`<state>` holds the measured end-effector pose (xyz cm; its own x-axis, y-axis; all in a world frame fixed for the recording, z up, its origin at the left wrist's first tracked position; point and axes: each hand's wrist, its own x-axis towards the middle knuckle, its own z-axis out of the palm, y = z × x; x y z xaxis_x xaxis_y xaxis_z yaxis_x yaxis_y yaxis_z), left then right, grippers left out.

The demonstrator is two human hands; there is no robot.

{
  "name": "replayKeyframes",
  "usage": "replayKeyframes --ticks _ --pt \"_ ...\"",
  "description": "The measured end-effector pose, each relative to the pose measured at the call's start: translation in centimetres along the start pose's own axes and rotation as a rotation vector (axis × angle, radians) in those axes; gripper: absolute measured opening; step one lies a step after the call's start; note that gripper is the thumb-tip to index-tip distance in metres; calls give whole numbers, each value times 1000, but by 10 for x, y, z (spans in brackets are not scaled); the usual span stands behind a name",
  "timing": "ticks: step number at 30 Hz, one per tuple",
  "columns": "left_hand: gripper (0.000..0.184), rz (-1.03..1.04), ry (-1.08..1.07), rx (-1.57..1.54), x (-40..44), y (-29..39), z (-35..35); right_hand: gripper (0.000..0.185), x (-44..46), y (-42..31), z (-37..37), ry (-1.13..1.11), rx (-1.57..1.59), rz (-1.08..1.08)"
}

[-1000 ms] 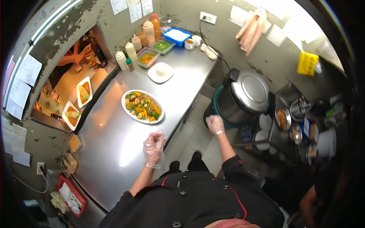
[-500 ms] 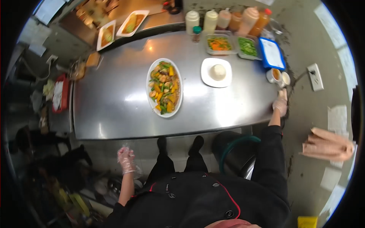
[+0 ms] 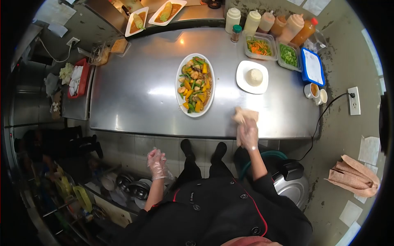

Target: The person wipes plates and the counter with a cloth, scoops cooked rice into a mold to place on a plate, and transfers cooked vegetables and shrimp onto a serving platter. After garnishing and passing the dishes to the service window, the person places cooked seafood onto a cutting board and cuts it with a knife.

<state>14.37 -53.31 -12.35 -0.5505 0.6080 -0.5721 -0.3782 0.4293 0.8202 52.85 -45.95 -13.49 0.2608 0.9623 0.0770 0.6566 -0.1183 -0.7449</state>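
My right hand, in a clear plastic glove, grips a crumpled brown paper towel against the steel table near its front edge. Above the towel is a square white plate with a rounded mound of rice. Left of it, an oval white dish holds shrimp with yellow and green vegetables. My left hand, also gloved, hangs in front of the table with its fingers curled in and nothing visible in them.
Squeeze bottles, tubs of shredded vegetables and chopped greens, a blue-rimmed container and small cups line the right back. Two plates rest on the back shelf. A red basket stands left; a bin stands below.
My right hand has swept left from the table's right end near the cups, with the paper towel in it. My left hand stays low and curled. The camera view has shifted.
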Motion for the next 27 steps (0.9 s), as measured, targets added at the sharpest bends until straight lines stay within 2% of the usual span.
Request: replayKeyframes --ticks 5,7,9,12,13,15,18,21,24,27 --pt "30 -17 33 -53 -3 -7 -28 33 118 -43 30 327 42 -278" --pt "32 -30 46 -64 -4 -10 -41 34 173 -54 44 378 26 -360" --pt "33 -28 35 -90 -4 -16 -53 32 225 -59 64 345 0 -338" --pt "35 -42 57 -83 -1 -22 -70 32 294 -42 110 -65 -312 -121" --pt "35 -50 73 -71 1 -22 -73 32 298 -31 123 -85 -372 -214" --pt "37 -72 108 -112 -4 -16 -74 34 295 -21 135 -135 -491 -394" --pt "39 -95 117 -130 -12 -17 -88 32 265 -27 128 -299 -553 -315" --pt "39 -132 79 -205 -2 -26 -90 39 221 -29 114 -321 -670 -400" --pt "38 -161 38 -202 -3 -14 -76 46 166 -58 88 -422 -587 -290" --pt "37 -123 -35 -184 7 -8 -74 51 126 -24 112 -248 -760 -495"
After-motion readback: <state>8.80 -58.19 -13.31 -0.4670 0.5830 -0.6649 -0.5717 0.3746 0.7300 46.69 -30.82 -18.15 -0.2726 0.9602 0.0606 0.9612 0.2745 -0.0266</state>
